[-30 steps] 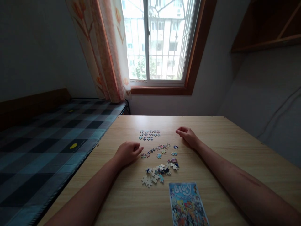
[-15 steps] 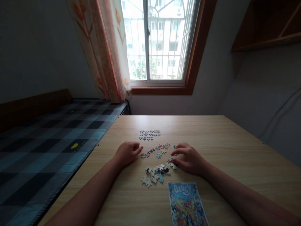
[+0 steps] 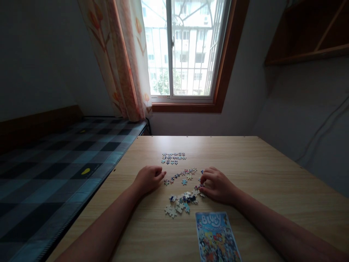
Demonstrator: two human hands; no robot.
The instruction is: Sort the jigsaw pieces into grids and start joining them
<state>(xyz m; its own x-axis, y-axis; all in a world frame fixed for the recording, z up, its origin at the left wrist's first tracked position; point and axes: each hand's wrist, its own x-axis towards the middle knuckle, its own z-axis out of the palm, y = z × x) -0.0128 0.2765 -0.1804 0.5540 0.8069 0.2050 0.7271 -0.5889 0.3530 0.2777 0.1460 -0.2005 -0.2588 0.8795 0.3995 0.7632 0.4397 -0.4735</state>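
Note:
On the wooden table [image 3: 272,189], my left hand [image 3: 149,179] rests with curled fingers, left of a slanting line of small puzzle pieces [image 3: 177,175]. Its little finger sticks out towards them, and nothing shows in its grasp. My right hand [image 3: 218,185] is at the right end of the loose puzzle pile [image 3: 182,202], its thumb and fingertips close together at some pieces. Whether it pinches one is too small to tell. Further back lie short rows of pieces [image 3: 173,158]. A single light-blue piece [image 3: 184,182] lies between the line and the pile.
A Bluey picture card [image 3: 218,236] lies near the front of the table. Along the left side stands a bed with a checked cover [image 3: 100,156]. Behind the table are a window [image 3: 191,54] and a curtain [image 3: 122,65]; a wooden shelf [image 3: 308,54] hangs at upper right.
My right hand's fingers have drawn closer together at the right end of the pile. My left hand has stayed in place. The view has tilted slightly upward.

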